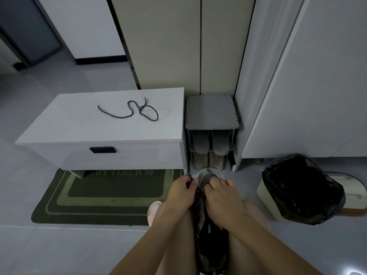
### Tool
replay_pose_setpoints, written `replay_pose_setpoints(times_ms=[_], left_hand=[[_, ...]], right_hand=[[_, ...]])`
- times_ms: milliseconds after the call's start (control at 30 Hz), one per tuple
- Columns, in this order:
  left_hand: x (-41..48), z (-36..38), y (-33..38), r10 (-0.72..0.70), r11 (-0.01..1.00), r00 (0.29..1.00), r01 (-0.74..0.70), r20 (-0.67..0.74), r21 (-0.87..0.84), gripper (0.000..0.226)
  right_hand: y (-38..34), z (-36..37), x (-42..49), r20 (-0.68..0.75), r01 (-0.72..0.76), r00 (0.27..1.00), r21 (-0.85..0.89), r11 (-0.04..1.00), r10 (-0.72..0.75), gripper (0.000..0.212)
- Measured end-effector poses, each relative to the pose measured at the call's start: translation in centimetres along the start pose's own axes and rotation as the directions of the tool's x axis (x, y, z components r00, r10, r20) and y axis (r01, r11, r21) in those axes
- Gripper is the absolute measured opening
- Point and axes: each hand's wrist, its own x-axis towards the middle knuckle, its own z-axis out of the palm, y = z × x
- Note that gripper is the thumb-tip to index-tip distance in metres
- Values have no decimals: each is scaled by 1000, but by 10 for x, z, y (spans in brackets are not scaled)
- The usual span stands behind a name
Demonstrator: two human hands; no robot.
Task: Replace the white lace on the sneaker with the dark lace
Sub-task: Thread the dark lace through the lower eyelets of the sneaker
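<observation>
A dark sneaker (pixel 210 235) stands wedged between the person's bare legs, its opening pointing away. The left hand (pixel 183 188) pinches a speckled strand (pixel 190 177) at the sneaker's far end. The right hand (pixel 221 195) curls its fingers over the sneaker's upper, gripping it and hiding the eyelets. A pink slipper (pixel 154 211) peeks out beside the left leg, on a green mat (pixel 111 195). To the right stands a bin (pixel 301 189) lined with a black bag. Beyond the hands, a grey shoe rack (pixel 211 112) holds slippers. The dark lace (pixel 129 110) lies looped on the white bench (pixel 79 124). A faint pale curve (pixel 169 113) just beside it may be the white lace.
</observation>
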Motion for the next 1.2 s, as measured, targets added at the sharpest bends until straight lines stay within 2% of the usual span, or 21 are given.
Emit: replay_pose_setpoints(times_ms=[67, 133, 267, 367, 533, 633, 700, 767, 800, 833, 867, 933, 1000, 1033, 1067, 1133, 1200], left_hand=[[-3, 1, -1, -5, 999, 999, 3, -43, -40, 41], [-4, 1, -1, -19, 995, 996, 10, -87, -100, 41], [-4, -4, -1, -52, 976, 990, 21, -134, -219, 27], [-3, -5, -4, -94, 960, 984, 50, -151, -275, 27], [1, -4, -6, -100, 957, 986, 58, -135, -286, 24], [1, -3, -6, -99, 954, 988, 62, -116, -293, 23], [0, -3, -5, -92, 955, 990, 57, -108, -292, 23], [0, -3, -5, -89, 953, 990, 54, -107, -298, 23], [0, -3, -5, -89, 955, 990, 54, -106, -292, 23], [0, -3, -4, -85, 959, 991, 53, -104, -277, 23], [0, -3, -4, -81, 964, 992, 52, -101, -261, 23], [1, -3, -4, -68, 969, 993, 43, -93, -242, 24], [1, -3, -6, -51, 972, 995, 30, -87, -233, 24], [0, -2, -6, -44, 973, 995, 23, -87, -231, 25], [-1, -2, -7, -40, 973, 995, 18, -89, -232, 26], [-4, -2, -8, -30, 972, 995, 7, -93, -236, 27], [-6, -3, -7, -15, 975, 995, -7, -97, -222, 27]], right_hand=[[4, 0, 1, 27, 41, 999, 0, 999, -41, 12], [9, -3, 2, 67, 60, 996, 45, 997, -63, 24], [19, -10, -2, 7, 78, 996, 288, 954, -84, 21], [29, -17, -15, -40, 76, 997, 442, 894, -65, 16], [61, -46, -57, -3, -57, 996, 719, 693, 85, 19], [93, -68, -96, 22, -145, 971, 847, 511, 238, 31], [117, -74, -123, 121, -280, 917, 873, 400, 379, 37], [138, -72, -146, 187, -440, 770, 848, 296, 610, 29], [144, -71, -151, 259, -522, 689, 826, 215, 676, 27], [146, -70, -153, 337, -592, 673, 779, 206, 659, 32], [144, -72, -152, 404, -649, 703, 700, 296, 585, 38], [143, -68, -142, 433, -668, 744, 488, 561, 509, 36], [135, -64, -119, 332, -572, 819, 405, 713, 469, 23], [124, -65, -103, 242, -509, 861, 412, 756, 448, 10], [112, -67, -87, 176, -453, 890, 444, 773, 421, 8], [78, -69, -55, 113, -290, 955, 528, 798, 273, 11], [44, -61, -29, 95, -127, 991, 475, 871, 93, 13]])
